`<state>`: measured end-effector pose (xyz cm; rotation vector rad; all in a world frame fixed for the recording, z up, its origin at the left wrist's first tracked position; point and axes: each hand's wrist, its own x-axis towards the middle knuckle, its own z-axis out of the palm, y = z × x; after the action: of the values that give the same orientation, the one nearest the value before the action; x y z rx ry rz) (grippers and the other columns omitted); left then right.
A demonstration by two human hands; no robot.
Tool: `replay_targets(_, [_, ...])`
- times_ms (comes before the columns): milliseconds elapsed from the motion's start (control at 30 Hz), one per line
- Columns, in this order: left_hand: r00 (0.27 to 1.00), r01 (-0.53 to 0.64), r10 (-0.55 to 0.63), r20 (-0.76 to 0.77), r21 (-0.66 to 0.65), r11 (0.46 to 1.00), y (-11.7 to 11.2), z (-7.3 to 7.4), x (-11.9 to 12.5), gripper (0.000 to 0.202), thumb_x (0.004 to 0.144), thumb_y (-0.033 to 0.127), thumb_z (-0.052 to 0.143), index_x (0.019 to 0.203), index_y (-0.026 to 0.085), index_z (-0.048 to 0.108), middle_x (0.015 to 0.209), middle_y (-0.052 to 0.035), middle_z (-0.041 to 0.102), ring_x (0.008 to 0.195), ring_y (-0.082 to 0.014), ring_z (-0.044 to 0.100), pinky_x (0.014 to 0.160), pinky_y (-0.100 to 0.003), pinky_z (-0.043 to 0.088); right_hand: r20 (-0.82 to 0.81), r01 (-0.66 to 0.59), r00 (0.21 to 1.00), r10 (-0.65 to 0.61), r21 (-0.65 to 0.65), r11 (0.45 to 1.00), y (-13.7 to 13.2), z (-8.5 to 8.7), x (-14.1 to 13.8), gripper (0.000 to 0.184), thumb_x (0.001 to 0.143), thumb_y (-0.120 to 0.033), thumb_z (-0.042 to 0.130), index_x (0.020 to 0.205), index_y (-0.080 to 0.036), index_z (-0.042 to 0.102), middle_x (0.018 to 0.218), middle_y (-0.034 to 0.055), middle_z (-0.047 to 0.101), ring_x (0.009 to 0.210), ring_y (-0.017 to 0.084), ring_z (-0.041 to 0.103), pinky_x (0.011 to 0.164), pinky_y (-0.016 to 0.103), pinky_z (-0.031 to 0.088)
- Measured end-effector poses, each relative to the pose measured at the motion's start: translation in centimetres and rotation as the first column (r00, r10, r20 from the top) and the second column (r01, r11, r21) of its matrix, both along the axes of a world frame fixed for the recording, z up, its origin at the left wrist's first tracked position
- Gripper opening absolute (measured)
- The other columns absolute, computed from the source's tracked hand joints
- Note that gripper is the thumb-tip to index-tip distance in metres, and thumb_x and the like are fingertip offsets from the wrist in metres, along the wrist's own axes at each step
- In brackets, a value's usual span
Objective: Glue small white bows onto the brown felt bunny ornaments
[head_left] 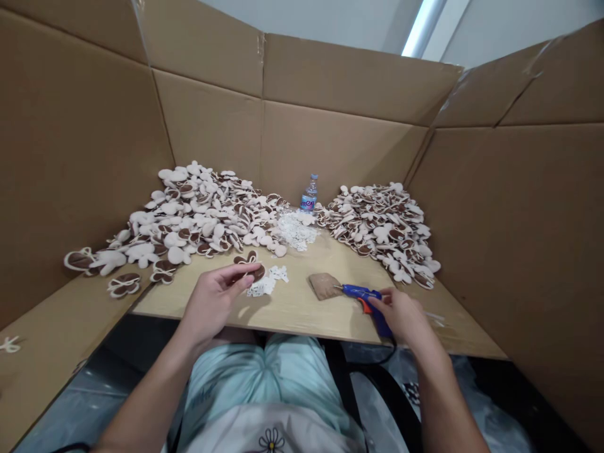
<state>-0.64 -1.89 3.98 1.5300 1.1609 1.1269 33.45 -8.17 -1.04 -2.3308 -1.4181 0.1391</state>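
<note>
The left hand (213, 297) pinches a brown lobed felt piece (258, 274); the right hand (402, 313) grasps a blue plastic glue gun (359, 291); slipping risks burns.

Left fingers (240, 270) pinch brown felt piece (258, 273); right fingers (389, 292) grasp blue glue gun (357, 291).

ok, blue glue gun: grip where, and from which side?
Probably the handle, from the right: it slants toward the near edge of the table, clear of the nozzle, which points left at the brown pad. The right hand is at the gun's rear.
</note>
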Motion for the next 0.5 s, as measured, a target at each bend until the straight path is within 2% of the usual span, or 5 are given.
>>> replay_targets(167, [1.000, 0.017, -0.017, -0.006, -0.002, 1.000, 0.4, -0.6, -0.4, 0.026, 0.081, 0.029, 0.068, 0.105, 0.021, 0.075, 0.106, -0.0062, 0.077, 0.101, -0.0236, 0.070, 0.093, -0.035, 0.053, 0.000, -0.270, 0.958, 0.288, 0.345, 0.899, 0.1, -0.1, -4.5, 0.042, 0.088, -0.041, 0.054, 0.053, -0.019, 0.064, 0.077, 0.0110, 0.075, 0.072, 0.024, 0.069, 0.069, 0.030, 0.049])
replay_targets(233, [1.000, 0.018, -0.018, 0.024, -0.018, 1.000, 0.3, -0.7, -0.4, 0.024, 0.081, 0.026, 0.067, 0.103, 0.020, 0.075, 0.104, -0.0064, 0.078, 0.099, -0.0228, 0.071, 0.091, -0.035, 0.054, 0.049, -0.399, 0.908, 0.417, 0.411, 0.820, 0.8, -1.0, -7.3, 0.040, 0.094, -0.034, 0.044, 0.070, -0.017, 0.071, 0.082, 0.0118, 0.076, 0.080, 0.024, 0.069, 0.075, 0.032, 0.050])
replay_targets(300, [0.998, 0.015, -0.013, 0.063, -0.031, 0.999, 0.2, -0.7, -0.3, 0.023, 0.082, 0.023, 0.066, 0.102, 0.019, 0.075, 0.103, -0.0069, 0.078, 0.098, -0.0224, 0.071, 0.090, -0.034, 0.055, 0.062, -0.520, 0.842, 0.536, 0.360, 0.774, 2.1, -2.0, -10.1, 0.035, 0.095, -0.021, 0.037, 0.111, -0.013, 0.068, 0.101, 0.0136, 0.075, 0.094, 0.024, 0.069, 0.083, 0.033, 0.050])
replay_targets(367, [0.996, 0.013, -0.010, 0.093, -0.036, 0.999, 0.1, -0.5, -0.3, 0.023, 0.082, 0.021, 0.065, 0.102, 0.018, 0.075, 0.103, -0.0071, 0.078, 0.098, -0.0221, 0.071, 0.091, -0.034, 0.055, 0.046, -0.541, 0.835, 0.549, 0.252, 0.802, 3.6, -2.6, -12.4, 0.040, 0.092, -0.016, 0.041, 0.128, -0.010, 0.057, 0.109, 0.0158, 0.073, 0.099, 0.024, 0.068, 0.086, 0.034, 0.049])
replay_targets(500, [0.994, 0.014, -0.010, 0.105, -0.039, 0.999, 0.0, -0.3, -0.4, 0.022, 0.082, 0.020, 0.065, 0.101, 0.018, 0.075, 0.102, -0.0068, 0.078, 0.098, -0.0216, 0.071, 0.092, -0.035, 0.054, 0.040, -0.451, 0.892, 0.450, 0.105, 0.886, 6.9, -2.7, -14.8, 0.034, 0.089, -0.019, 0.052, 0.121, -0.011, 0.060, 0.102, 0.0159, 0.074, 0.094, 0.026, 0.069, 0.081, 0.032, 0.048])
